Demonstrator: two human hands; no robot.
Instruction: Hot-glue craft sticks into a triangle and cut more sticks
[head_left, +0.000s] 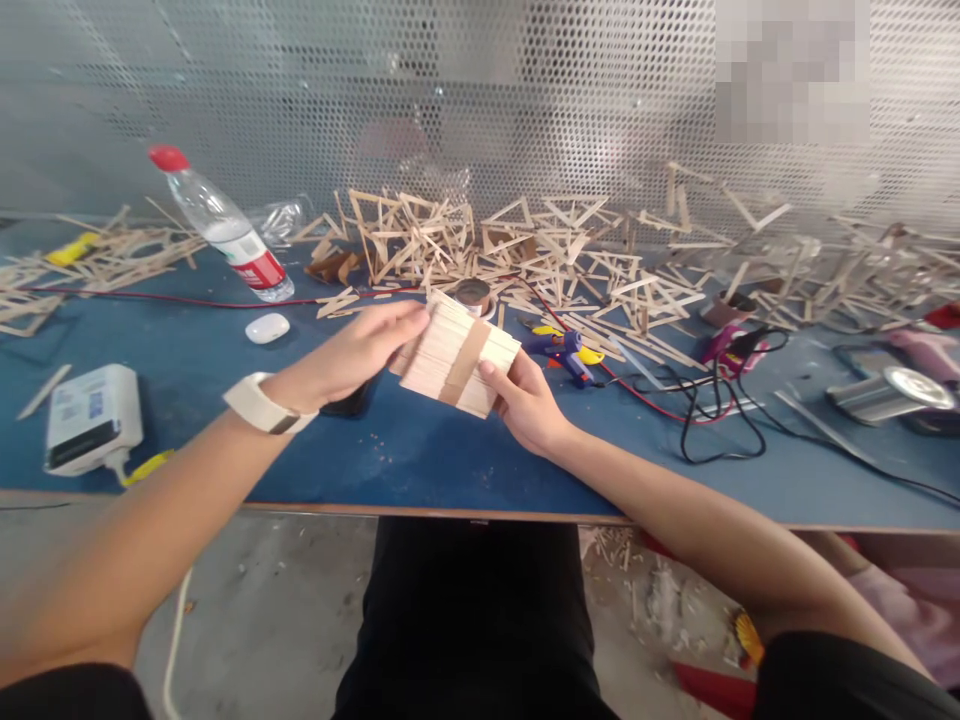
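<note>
A bundle of flat wooden sticks [442, 355], wrapped by a brown paper band [466, 360], is held tilted above the blue table. My right hand [529, 400] grips its right end, the thumb lying on top near the band. At the left end, my left hand [367, 345] closes on the bundle with its thumb and fingers, some of them hidden behind the sticks. A dark phone-like object [351, 400] lies under my left hand, mostly covered. Just behind the bundle stands a small round tin [474, 296], partly hidden.
Loose sticks [570, 250] pile along the perforated metal screen [525, 90]. A blue glue gun [566, 352] with tangled black cable [697, 430] lies right. Left are a tilted bottle [232, 240], a white earbud case [268, 328] and a white box [94, 420]. A metal can [885, 395] lies far right.
</note>
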